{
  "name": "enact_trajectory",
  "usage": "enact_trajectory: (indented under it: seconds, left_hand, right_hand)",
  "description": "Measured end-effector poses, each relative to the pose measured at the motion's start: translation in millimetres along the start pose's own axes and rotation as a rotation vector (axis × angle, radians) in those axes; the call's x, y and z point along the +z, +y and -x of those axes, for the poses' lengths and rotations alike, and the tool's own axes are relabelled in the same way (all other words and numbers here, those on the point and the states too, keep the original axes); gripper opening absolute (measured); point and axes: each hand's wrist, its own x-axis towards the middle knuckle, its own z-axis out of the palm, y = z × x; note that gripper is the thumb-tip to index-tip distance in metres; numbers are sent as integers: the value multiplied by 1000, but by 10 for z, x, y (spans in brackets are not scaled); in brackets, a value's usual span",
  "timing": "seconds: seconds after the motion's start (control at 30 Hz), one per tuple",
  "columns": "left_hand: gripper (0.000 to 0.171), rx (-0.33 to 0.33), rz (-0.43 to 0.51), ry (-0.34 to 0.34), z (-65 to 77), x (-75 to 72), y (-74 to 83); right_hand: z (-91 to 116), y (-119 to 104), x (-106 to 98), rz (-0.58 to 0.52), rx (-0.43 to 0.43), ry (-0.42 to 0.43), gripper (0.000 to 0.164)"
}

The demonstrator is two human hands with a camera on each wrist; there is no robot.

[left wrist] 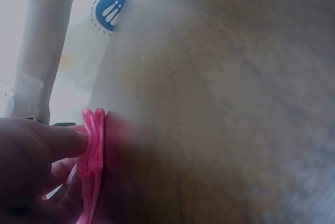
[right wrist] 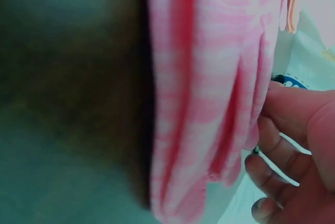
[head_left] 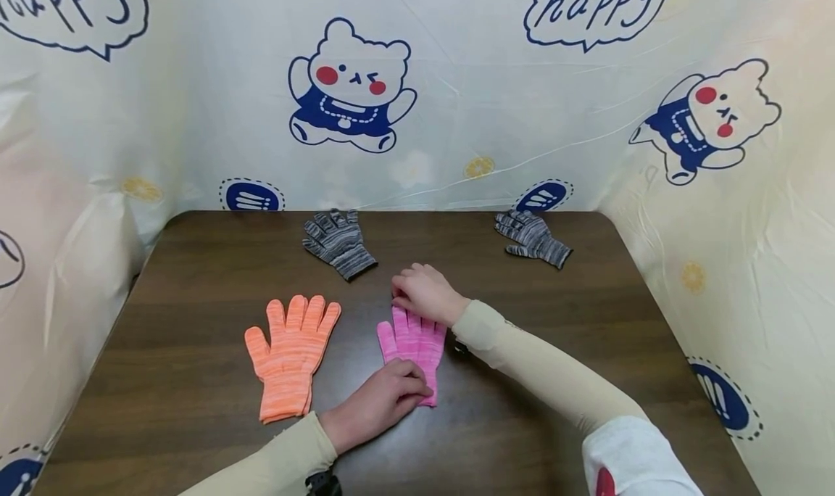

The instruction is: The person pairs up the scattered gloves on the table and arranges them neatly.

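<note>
A pink knitted glove (head_left: 417,344) lies flat near the middle of the table, its fingers pointing away from me. My left hand (head_left: 385,402) pinches its cuff, thumb on the upper side. In the left wrist view the cuff (left wrist: 93,150) shows folded layers between thumb and fingers. At the far end, my right hand (head_left: 427,293) covers the glove's fingertips. The right wrist view shows my thumb and forefinger pinching the edge of the glove's fingers (right wrist: 225,103), with the other fingers loosely bent.
Left of the pink glove lies an orange glove (head_left: 290,358), with a second layer showing at its edge. Two grey striped gloves (head_left: 341,244) (head_left: 535,238) lie along the back of the brown table (head_left: 196,278). A printed cloth (head_left: 457,119) hangs behind and at both sides.
</note>
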Motion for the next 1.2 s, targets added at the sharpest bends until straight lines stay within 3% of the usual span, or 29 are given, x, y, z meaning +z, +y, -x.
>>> enact_trajectory:
  seconds: [0.17, 0.3, 0.43, 0.63, 0.73, 0.93, 1.07, 1.2]
  left_hand:
    - [12, -6, 12, -9, 7, 25, 1]
    - [12, -10, 11, -12, 13, 42, -8]
    - [12, -4, 3, -6, 12, 31, -9]
    - [11, 7, -9, -2, -6, 19, -2]
    - [12, 5, -14, 0, -12, 21, 6]
    - [13, -13, -11, -6, -7, 26, 21]
    - [13, -18, -7, -10, 6, 18, 10]
    - [13, -20, -7, -15, 29, 7, -20]
  right_hand:
    - [39, -8, -10, -54, -13, 10, 11]
    - [59, -1, -7, -96, -72, 40, 14]
    - [66, 13, 15, -71, -116, 3, 11]
    - [55, 27, 35, 8, -96, 1, 10]
    - [80, 44, 32, -28, -96, 19, 10]
    - [212, 162, 33, -189, -7, 98, 12]
    - [323, 260, 0, -259, 83, 139, 11]
    - [436, 337, -47, -289, 114, 164, 8]
